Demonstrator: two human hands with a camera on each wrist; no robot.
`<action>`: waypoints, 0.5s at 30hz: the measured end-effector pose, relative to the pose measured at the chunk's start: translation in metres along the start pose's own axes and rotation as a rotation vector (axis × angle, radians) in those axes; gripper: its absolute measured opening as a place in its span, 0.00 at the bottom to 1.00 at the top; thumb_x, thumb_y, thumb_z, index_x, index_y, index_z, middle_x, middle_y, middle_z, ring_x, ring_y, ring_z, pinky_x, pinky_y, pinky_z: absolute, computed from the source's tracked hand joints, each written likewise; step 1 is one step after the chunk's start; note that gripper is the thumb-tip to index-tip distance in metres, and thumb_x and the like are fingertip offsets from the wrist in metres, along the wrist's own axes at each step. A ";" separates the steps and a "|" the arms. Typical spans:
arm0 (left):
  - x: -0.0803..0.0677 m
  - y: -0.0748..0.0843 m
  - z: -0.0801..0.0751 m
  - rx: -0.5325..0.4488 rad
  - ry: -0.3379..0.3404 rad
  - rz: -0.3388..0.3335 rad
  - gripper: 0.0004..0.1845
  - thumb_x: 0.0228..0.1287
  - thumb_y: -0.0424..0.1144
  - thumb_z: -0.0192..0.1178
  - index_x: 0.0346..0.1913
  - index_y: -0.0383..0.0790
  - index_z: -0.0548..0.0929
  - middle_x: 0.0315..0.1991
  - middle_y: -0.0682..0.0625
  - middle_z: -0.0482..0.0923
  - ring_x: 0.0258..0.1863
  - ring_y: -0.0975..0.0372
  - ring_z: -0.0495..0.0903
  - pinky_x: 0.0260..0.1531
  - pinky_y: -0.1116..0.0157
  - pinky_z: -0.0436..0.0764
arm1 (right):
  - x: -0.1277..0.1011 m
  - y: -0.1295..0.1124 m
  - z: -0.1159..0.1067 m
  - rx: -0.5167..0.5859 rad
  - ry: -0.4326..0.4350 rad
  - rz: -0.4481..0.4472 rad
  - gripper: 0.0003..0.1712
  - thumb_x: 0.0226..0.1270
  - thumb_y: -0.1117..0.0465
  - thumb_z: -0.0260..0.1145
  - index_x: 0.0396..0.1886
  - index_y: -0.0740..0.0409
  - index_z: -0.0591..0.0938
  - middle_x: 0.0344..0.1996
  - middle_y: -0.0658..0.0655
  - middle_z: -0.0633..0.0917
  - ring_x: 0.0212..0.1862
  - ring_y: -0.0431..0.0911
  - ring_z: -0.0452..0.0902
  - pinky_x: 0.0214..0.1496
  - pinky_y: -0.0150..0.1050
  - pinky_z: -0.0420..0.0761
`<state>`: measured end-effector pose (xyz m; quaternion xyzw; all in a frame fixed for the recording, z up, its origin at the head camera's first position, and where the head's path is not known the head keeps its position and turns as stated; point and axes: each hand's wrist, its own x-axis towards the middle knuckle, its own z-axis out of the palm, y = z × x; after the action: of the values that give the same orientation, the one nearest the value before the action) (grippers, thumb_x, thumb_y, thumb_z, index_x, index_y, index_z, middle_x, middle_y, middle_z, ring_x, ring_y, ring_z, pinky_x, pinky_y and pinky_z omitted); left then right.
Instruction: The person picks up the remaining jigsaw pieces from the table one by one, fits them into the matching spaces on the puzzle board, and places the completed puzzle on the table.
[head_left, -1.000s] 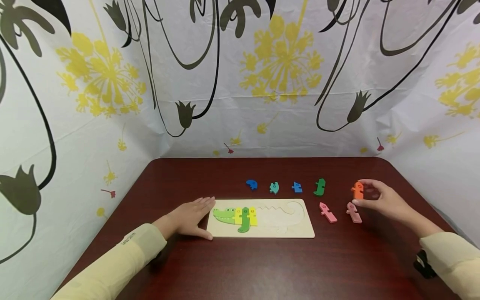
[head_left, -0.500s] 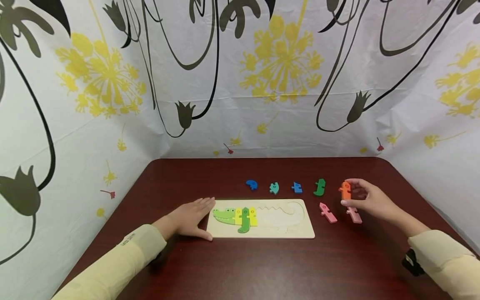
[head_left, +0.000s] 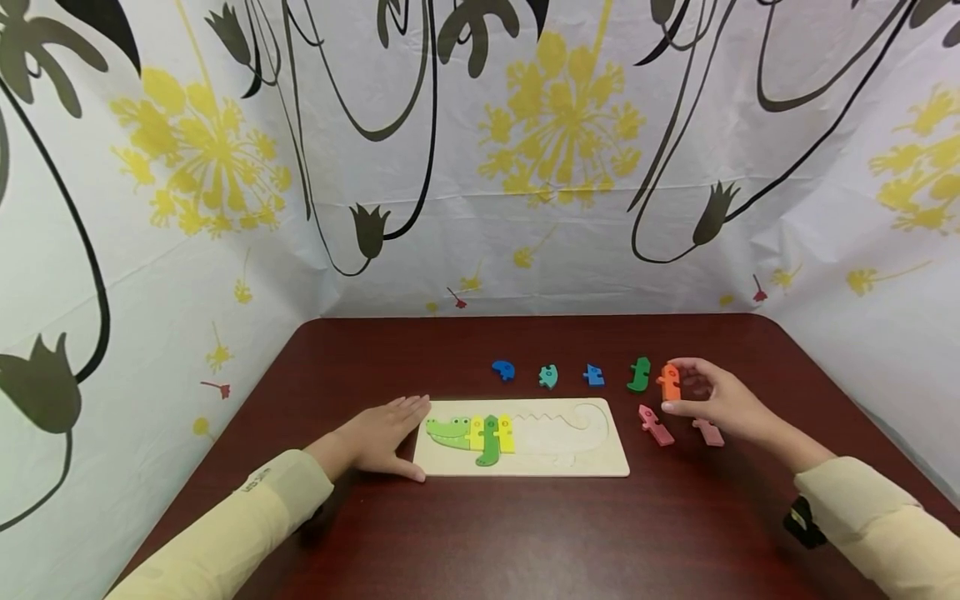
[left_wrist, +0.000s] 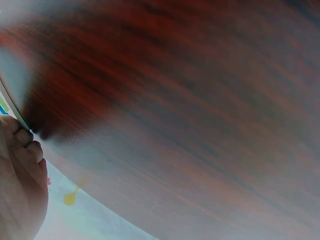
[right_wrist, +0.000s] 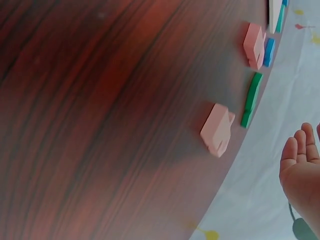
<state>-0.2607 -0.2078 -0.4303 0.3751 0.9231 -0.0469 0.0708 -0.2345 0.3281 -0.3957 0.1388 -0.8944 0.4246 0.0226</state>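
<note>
- One left hand [head_left: 382, 433] lies flat, fingers straight, against the puzzle board [head_left: 525, 467], as before.
- Right hand [head_left: 720, 400] pinches the orange piece [head_left: 669, 382], now carried leftward off the table [head_left: 525, 533], beside the green piece [head_left: 639, 374], nearing the board.

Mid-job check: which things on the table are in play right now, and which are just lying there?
In play:
right hand pinching the orange piece
left hand resting flat at the puzzle board

Lying about:
green piece
two pink pieces
three blue and teal pieces
</note>
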 end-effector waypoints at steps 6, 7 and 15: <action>0.000 0.000 0.000 0.001 0.002 0.003 0.63 0.51 0.83 0.40 0.77 0.37 0.48 0.77 0.45 0.45 0.75 0.56 0.45 0.71 0.59 0.51 | 0.004 -0.006 0.010 -0.051 -0.001 -0.028 0.39 0.59 0.54 0.75 0.64 0.66 0.68 0.47 0.64 0.78 0.45 0.55 0.77 0.39 0.35 0.81; 0.000 0.000 0.000 0.000 0.003 0.004 0.63 0.51 0.83 0.40 0.77 0.37 0.48 0.77 0.45 0.45 0.75 0.56 0.46 0.71 0.59 0.51 | 0.005 -0.006 0.012 -0.051 -0.003 -0.032 0.39 0.58 0.54 0.75 0.64 0.66 0.68 0.47 0.64 0.78 0.45 0.55 0.77 0.39 0.35 0.81; -0.001 0.000 0.001 0.000 -0.003 -0.002 0.63 0.50 0.83 0.40 0.77 0.37 0.48 0.77 0.46 0.44 0.75 0.56 0.45 0.71 0.59 0.51 | 0.009 -0.016 0.026 -0.001 -0.032 -0.049 0.39 0.58 0.57 0.75 0.65 0.68 0.68 0.48 0.63 0.78 0.46 0.54 0.76 0.42 0.34 0.80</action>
<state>-0.2595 -0.2088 -0.4311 0.3740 0.9234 -0.0472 0.0720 -0.2370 0.2968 -0.3992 0.1675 -0.8911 0.4214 0.0187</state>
